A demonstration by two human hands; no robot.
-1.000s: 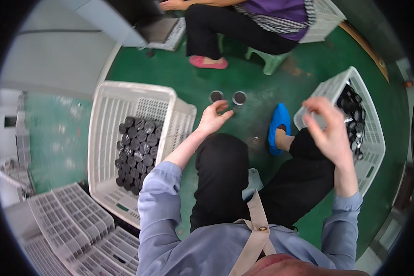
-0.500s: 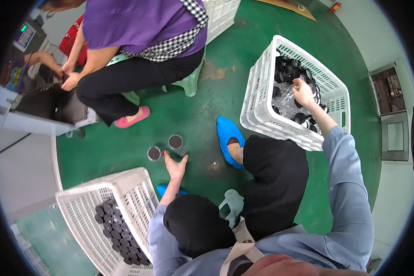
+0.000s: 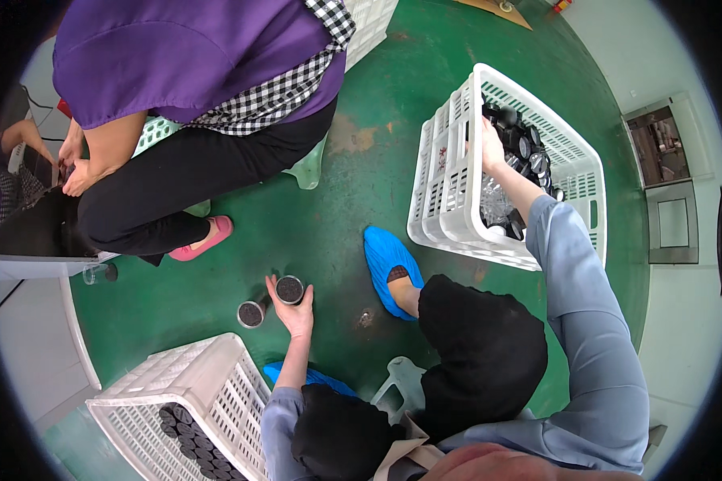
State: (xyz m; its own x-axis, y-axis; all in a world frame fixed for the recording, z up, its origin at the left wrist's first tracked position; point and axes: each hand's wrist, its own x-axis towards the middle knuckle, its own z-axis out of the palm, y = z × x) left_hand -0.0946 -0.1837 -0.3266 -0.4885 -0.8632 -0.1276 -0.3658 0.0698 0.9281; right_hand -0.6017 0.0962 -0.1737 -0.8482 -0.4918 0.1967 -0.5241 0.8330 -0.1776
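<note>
While sitting low over a green floor point(image 3: 341, 240), has a co-worker in a purple top point(image 3: 192, 64), a checked cloth and black trousers close by at the upper left, seated on a green stool point(image 3: 306, 170). Has a white slotted plastic crate point(image 3: 437, 192) at the right, filled loosely with round black lids point(image 3: 525, 146) and clear plastic point(image 3: 496, 207). Can make out on its outer wall a reddish mark point(image 3: 443, 156), too small to read as label or writing. Has a second white slotted crate point(image 3: 237, 389) at the lower left, packed partly with black-topped cylinders point(image 3: 186, 437). Wears blue shoe covers point(image 3: 387, 268) on both feet. Reaches with right hand point(image 3: 491, 147) into the right crate, just inside its left wall; cannot tell its grip, with fingertips hidden there. Holds in left hand point(image 3: 297, 318) a round clear jar point(image 3: 290, 289), dark inside a pale rim, with thumb and fingers curved around opposite sides; cannot tell whether lifted or resting on the floor. Has a matching jar point(image 3: 250, 313) just to its left, near the lower-left crate.
</note>
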